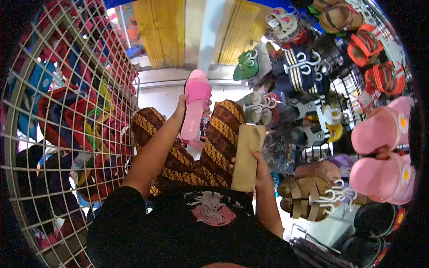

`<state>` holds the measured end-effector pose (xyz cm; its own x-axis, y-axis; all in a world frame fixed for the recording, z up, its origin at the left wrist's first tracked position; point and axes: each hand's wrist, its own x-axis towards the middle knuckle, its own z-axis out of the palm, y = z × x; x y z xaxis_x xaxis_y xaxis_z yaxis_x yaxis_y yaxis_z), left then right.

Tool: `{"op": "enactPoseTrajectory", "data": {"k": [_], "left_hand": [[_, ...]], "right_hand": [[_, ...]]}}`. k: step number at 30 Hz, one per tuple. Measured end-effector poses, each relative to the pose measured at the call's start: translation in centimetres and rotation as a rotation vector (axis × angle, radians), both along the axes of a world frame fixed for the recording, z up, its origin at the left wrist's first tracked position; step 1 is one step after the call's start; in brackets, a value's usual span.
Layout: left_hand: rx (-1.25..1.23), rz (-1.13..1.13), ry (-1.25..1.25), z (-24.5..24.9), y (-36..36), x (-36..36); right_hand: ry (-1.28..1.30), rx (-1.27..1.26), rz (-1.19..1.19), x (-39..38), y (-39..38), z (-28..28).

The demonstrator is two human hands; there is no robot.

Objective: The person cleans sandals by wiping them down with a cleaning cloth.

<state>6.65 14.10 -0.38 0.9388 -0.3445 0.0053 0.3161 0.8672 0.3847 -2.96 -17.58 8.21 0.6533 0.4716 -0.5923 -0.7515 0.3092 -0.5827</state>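
Note:
My left hand (182, 108) is closed around the edge of a pink slide sandal (193, 117), raised over my lap with its toe pointing away from me. A brighter pink strap crosses the sandal. My right hand (260, 169) grips a tan, flat rectangular piece (246, 156), thumb on its near side and fingertips at its far edge. Its material and kind I cannot make out. Below the sandal, between my legs in brown batik-patterned trousers (219, 138), part of another pink thing shows, mostly hidden.
A wire-mesh cage (76, 111) full of colourful footwear stands close on my left. On my right, racks hold brown sandals (308, 196) on white hangers, pink clogs (377, 129) and navy striped slides (297, 71). White floor tiles (158, 96) lie ahead.

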Motion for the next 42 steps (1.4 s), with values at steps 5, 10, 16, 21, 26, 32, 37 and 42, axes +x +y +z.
{"op": "enactPoseTrajectory", "data": {"k": [5, 10, 16, 21, 26, 32, 37, 42], "left_hand": [[0.345, 0.018, -0.021, 6.0, -5.2, 0.0], [-0.047, -0.252, 0.116, 5.8, -7.7, 0.8], [0.253, -0.092, 0.290, -8.0, -9.4, -2.6], [0.186, -0.398, 0.165, -2.0, -8.7, -2.6], [0.429, -0.261, 0.144, -8.7, -9.6, -1.5], [0.367, -0.216, 0.344, -2.3, -9.6, -1.4], [0.101, -0.417, 0.325, -7.2, -10.0, -0.5], [0.046, -0.484, 0.388, -4.7, -9.4, -0.7]], "right_hand": [[-0.582, -0.715, -0.017, 0.0, -1.6, 0.8], [-0.751, -1.066, 0.094, 1.3, -1.9, 0.8], [-0.844, -1.102, 0.049, 3.5, 0.8, 3.9], [-0.860, -1.178, 0.213, 6.7, 3.4, 4.1], [-1.052, -1.337, 0.292, 8.8, 4.7, 0.3], [-1.039, -1.323, 0.368, 9.4, 4.3, -1.3], [-1.138, -1.379, 0.251, 7.9, 4.9, -2.2], [-0.990, -1.338, 0.245, 7.8, 4.5, -0.8]]}}
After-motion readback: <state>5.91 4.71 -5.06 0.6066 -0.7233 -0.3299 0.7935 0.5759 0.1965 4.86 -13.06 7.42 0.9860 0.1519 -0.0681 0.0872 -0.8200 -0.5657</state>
